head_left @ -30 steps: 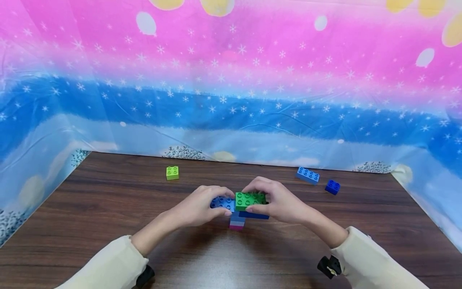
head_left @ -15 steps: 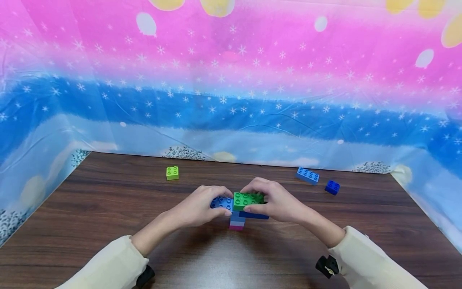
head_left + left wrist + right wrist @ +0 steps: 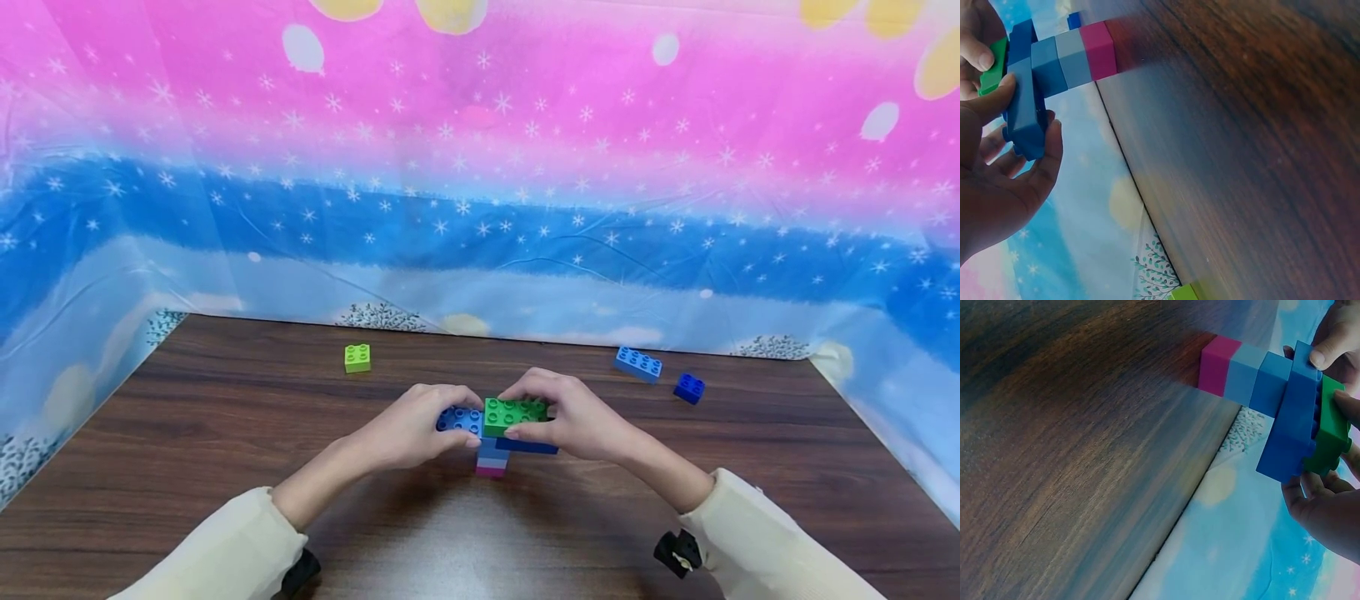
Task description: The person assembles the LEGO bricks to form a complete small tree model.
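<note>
A short tower of toy building bricks stands mid-table, with a pink brick (image 3: 1215,365) at the bottom, then a pale blue brick (image 3: 1242,372) and a mid-blue brick (image 3: 1269,384). Across its top, a blue brick (image 3: 463,422) juts left and a dark blue brick (image 3: 1285,440) juts right. My left hand (image 3: 408,429) grips the left blue brick between thumb and fingers. With thumb and fingers on its long sides, my right hand (image 3: 581,417) holds a green brick (image 3: 498,418) over the dark blue one. Some dark blue studs show between those two in the right wrist view.
On the wooden table (image 3: 225,467), a lime green brick (image 3: 357,359) lies at the back left. A long blue brick (image 3: 638,364) and a small dark blue brick (image 3: 689,388) lie at the back right. A patterned cloth (image 3: 450,233) hangs along the table's far edge.
My right hand has shifted the green brick slightly left, closer to my left fingertips. My left hand and the tower have stayed in place.
</note>
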Demonstrator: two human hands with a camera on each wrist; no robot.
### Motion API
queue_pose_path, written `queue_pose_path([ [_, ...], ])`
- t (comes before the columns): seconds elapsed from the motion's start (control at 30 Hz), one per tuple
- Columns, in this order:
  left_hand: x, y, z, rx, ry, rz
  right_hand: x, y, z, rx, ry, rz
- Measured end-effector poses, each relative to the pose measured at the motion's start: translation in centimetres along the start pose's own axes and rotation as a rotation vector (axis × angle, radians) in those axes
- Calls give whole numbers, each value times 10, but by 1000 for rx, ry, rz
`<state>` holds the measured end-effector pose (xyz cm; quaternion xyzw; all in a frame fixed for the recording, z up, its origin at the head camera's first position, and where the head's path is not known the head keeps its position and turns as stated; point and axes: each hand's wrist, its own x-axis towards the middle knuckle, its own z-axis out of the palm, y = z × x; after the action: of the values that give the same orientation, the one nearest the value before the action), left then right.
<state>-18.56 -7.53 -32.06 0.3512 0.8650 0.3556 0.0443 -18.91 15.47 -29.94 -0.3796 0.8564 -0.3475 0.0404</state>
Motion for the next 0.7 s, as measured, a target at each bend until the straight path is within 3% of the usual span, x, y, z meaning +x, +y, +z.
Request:
queue_pose_path([
  [0.5,0,-1,-1,9,4,6,2,1,1,-2,-6,1],
  [0.7,0,0,-1,-88,-13,-15,0,2,2,5,-2,-8],
])
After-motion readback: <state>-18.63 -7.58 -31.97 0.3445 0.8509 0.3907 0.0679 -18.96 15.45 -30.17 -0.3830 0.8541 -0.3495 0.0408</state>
